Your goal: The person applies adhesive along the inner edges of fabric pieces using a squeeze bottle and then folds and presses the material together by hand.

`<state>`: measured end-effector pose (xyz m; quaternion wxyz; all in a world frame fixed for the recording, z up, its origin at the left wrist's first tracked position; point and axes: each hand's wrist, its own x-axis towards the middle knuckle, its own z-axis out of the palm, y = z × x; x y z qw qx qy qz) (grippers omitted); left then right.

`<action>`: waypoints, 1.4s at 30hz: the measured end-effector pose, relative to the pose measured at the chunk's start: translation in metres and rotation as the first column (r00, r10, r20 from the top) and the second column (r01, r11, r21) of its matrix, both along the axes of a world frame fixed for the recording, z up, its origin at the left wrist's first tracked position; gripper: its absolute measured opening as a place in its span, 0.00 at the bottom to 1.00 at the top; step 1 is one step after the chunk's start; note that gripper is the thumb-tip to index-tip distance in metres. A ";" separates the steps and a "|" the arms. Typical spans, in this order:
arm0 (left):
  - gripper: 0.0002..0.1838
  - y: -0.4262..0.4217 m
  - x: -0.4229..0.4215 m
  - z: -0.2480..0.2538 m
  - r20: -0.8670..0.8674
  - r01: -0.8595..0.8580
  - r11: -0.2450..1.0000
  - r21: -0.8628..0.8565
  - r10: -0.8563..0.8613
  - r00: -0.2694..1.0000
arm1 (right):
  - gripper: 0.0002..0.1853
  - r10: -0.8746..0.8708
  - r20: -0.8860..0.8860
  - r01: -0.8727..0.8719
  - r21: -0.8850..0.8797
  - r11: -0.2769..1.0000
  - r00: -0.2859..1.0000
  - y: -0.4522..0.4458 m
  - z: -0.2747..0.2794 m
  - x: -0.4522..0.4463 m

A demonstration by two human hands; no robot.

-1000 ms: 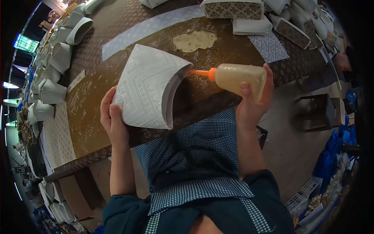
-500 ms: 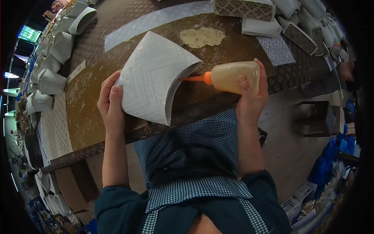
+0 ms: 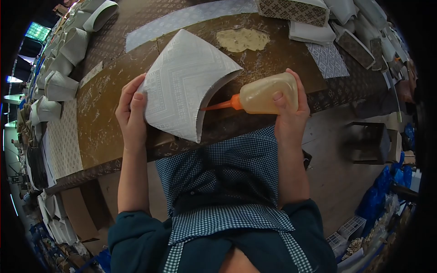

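Note:
My left hand (image 3: pixel 132 111) grips the left edge of a white embossed piece (image 3: pixel 182 86) with a patterned surface and a curved open rim on its right. My right hand (image 3: pixel 291 109) is wrapped round a translucent squeeze bottle (image 3: pixel 266 94) filled with a yellowish substance. The bottle's orange nozzle (image 3: pixel 223 105) points left, and its tip is at the lower part of the curved rim. Both the piece and the bottle are held above the near side of the brown worktable (image 3: pixel 104 132).
A yellowish dried patch (image 3: pixel 242 40) marks the table. White shaped pieces (image 3: pixel 61 86) line the left side. Patterned and white pieces (image 3: pixel 293 11) lie at the back right. A dark stool (image 3: pixel 368 142) stands on the floor at the right, near blue bags (image 3: pixel 375 193).
The nozzle tip has moved down along the curved rim from its upper end. The bottle has shifted left, and the white piece has tilted slightly. Both hands keep their holds.

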<state>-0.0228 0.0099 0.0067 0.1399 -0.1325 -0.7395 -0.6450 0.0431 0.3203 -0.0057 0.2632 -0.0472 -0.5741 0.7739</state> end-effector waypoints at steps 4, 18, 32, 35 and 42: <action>0.19 0.000 0.000 0.000 0.012 -0.006 1.000 0.000 0.006 1.000 | 0.32 0.047 0.002 -0.047 -0.036 0.998 0.999 -0.001 0.001 0.004; 0.23 -0.001 -0.011 0.039 0.181 0.193 0.966 -0.172 -0.161 0.970 | 0.34 0.146 0.064 -0.132 -0.184 0.974 0.987 0.000 -0.008 0.030; 0.31 0.078 -0.122 0.075 0.316 0.375 0.722 -0.582 -0.224 0.922 | 0.36 -0.011 0.018 0.015 -0.255 0.967 1.000 0.012 -0.007 0.029; 0.27 0.074 -0.113 0.100 0.058 0.237 0.819 -0.522 -0.243 0.968 | 0.36 -0.058 -0.022 0.051 -0.244 0.968 0.998 0.019 -0.007 0.026; 0.31 0.059 -0.110 0.081 -0.336 0.254 0.934 -0.249 -0.330 0.882 | 0.37 -0.143 -0.080 0.142 -0.015 0.990 0.987 0.013 0.006 0.012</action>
